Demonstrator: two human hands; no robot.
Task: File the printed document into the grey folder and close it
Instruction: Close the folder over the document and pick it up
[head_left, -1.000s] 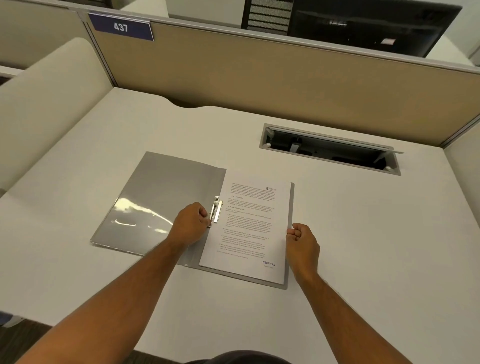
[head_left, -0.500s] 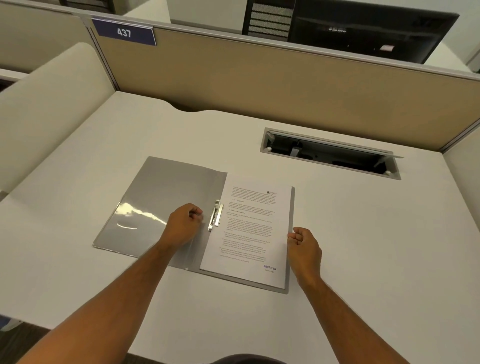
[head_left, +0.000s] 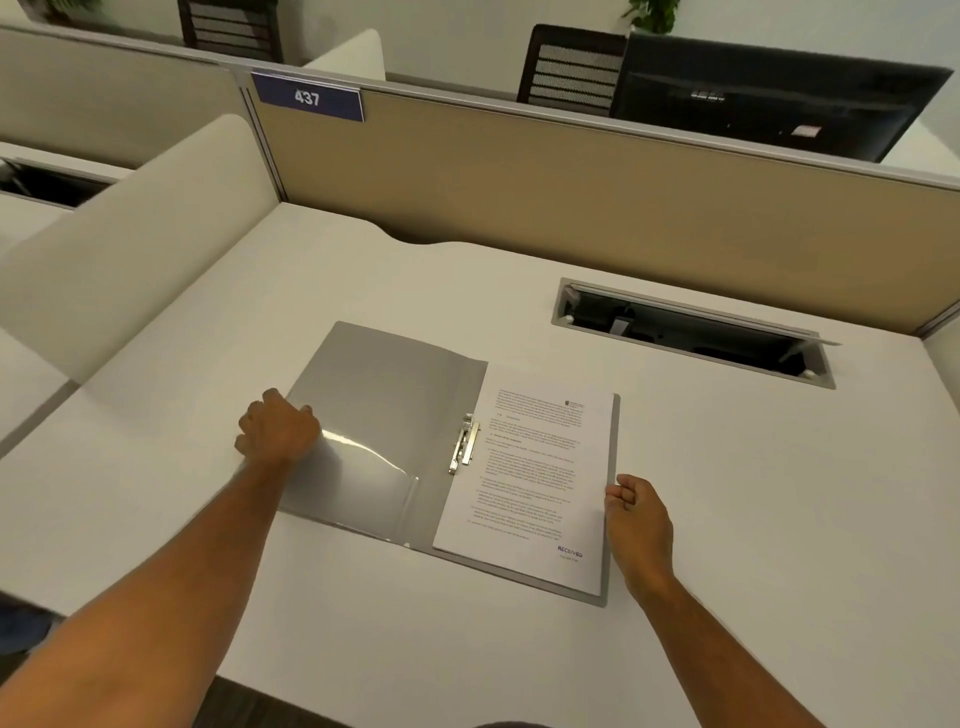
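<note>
The grey folder (head_left: 384, 395) lies open and flat on the white desk (head_left: 769, 509). The printed document (head_left: 535, 467) rests on the folder's right half, with a metal fastener (head_left: 464, 442) over its left margin at the spine. My left hand (head_left: 278, 431) sits at the outer left edge of the folder's left cover, fingers curled around that edge beside a clear inner pocket (head_left: 358, 478). My right hand (head_left: 636, 519) is a loose fist on the desk, touching the right edge of the folder and holding nothing.
A recessed cable tray (head_left: 691, 332) with its lid raised lies behind and right of the folder. A beige partition (head_left: 519, 197) with a blue "437" sign (head_left: 307, 97) closes the back. A cream side divider (head_left: 145, 244) stands at the left. A dark monitor (head_left: 769, 98) stands beyond the partition.
My left hand has moved left from the metal fastener across the left cover to its outer edge. My right hand stays at the document's right edge. The view has tilted upward.
</note>
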